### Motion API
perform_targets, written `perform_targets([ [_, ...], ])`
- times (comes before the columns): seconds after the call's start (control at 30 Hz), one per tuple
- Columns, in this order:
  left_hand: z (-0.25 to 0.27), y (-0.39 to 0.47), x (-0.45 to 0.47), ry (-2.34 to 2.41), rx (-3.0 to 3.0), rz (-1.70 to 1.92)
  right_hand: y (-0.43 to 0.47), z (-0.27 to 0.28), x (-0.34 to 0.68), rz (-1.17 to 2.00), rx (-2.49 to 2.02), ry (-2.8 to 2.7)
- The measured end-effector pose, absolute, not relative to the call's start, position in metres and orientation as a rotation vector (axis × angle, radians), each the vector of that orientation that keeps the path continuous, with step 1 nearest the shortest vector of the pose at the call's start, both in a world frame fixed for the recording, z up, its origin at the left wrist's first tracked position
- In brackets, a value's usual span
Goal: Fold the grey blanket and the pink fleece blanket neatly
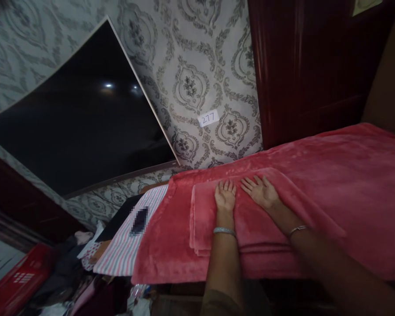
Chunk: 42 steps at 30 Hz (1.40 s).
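Note:
A folded pink-red plush blanket (204,215) lies in a layered stack, its fold edges facing left and toward me. Beneath it spreads more plush cloth (355,184) of the same colour, reaching to the right. My left hand (225,196), palm up with fingers extended, is over the folded blanket's upper middle. Just to its right, my right hand (262,192) is also palm up with its fingers spread. Neither hand holds anything. Whether the backs of the hands press on the cloth or hover just above it, I cannot tell.
A striped cloth (118,250) with a blurred dark object (140,220) on it shows left of the plush. Behind stands a large dark screen (85,118) against patterned wallpaper. A red crate (23,272) and a clothes heap (66,267) are at lower left.

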State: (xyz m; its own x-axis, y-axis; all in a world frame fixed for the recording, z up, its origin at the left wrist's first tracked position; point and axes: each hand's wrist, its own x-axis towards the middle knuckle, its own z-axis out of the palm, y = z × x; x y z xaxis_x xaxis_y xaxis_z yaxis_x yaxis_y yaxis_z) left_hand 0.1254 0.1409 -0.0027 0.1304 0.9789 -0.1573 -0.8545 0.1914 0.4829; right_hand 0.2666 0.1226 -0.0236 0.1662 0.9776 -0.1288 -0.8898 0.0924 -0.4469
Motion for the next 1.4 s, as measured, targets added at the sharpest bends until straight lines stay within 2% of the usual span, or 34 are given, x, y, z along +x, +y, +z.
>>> perform_targets([
  [0.43, 0.008, 0.143, 0.063, 0.637, 0.323, 1.725, 0.13, -0.039, 0.328, 1.149, -0.563, -0.137],
  [0.67, 0.018, 0.131, 0.03, 0.72, 0.293, 1.86, 0.104, -0.023, 0.359, 1.034, -0.621, 0.056],
  [0.83, 0.043, 0.128, 0.019, 0.744, 0.278, 1.926, 0.099, 0.005, 0.36, 0.96, -0.625, 0.116],
  [1.0, 0.078, 0.162, 0.07, 0.624, 0.392, 1.725, 0.131, 0.051, 0.32, 1.153, -0.511, -0.089],
  [1.13, 0.083, 0.189, 0.119, 0.605, 0.388, 1.482, 0.162, 0.069, 0.285, 1.345, -0.463, -0.182],
  [1.4, 0.022, 0.186, 0.134, 0.636, 0.316, 1.318, 0.171, 0.015, 0.262, 1.51, -0.492, -0.056],
])
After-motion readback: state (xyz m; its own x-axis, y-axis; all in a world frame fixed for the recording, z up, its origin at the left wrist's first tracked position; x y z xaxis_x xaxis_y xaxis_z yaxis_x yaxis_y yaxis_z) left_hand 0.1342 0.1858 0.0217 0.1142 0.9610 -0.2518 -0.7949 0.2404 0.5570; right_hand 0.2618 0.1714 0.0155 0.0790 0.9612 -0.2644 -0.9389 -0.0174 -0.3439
